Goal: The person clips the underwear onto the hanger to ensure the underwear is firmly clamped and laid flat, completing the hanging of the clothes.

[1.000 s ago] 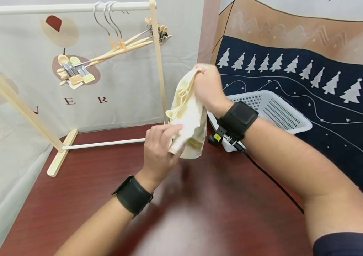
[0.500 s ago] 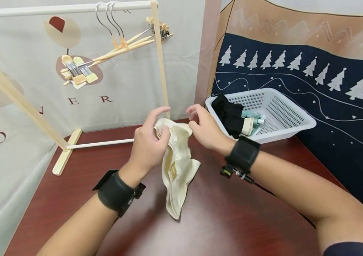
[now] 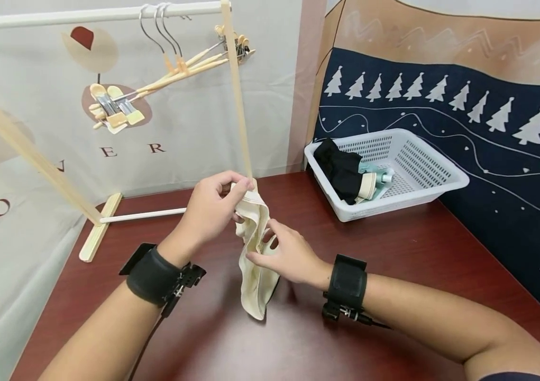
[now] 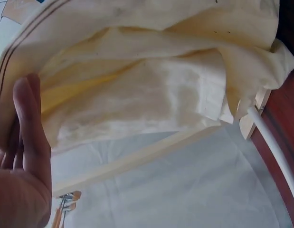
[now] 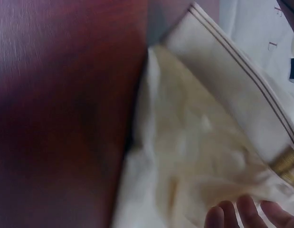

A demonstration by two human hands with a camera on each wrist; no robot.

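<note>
Two hands work one piece of cream cloth (image 3: 254, 248) above the dark red table (image 3: 393, 275). Half a second ago the right hand (image 3: 286, 254) was up beside the left hand (image 3: 212, 206) at the striped band; now it has dropped to the cloth's middle, its fingers lightly curled against the fabric with the thumb underneath, which I judge a shift from holding the top to sorting out the hanging part. The left hand pinches the banded edge between thumb and fingers and holds it up, so the cloth hangs with its lower end touching the table. Just behind the left hand stands the upright post of the wooden rack (image 3: 238, 95), very near the knuckles; its white crossbar (image 3: 143, 214) lies low to the left. The white basket (image 3: 422, 174), holding dark and pale clothes, sits well apart on the right. Open table lies in front and between the right forearm and the basket; hangers (image 3: 174, 69) hang high on the rail.
</note>
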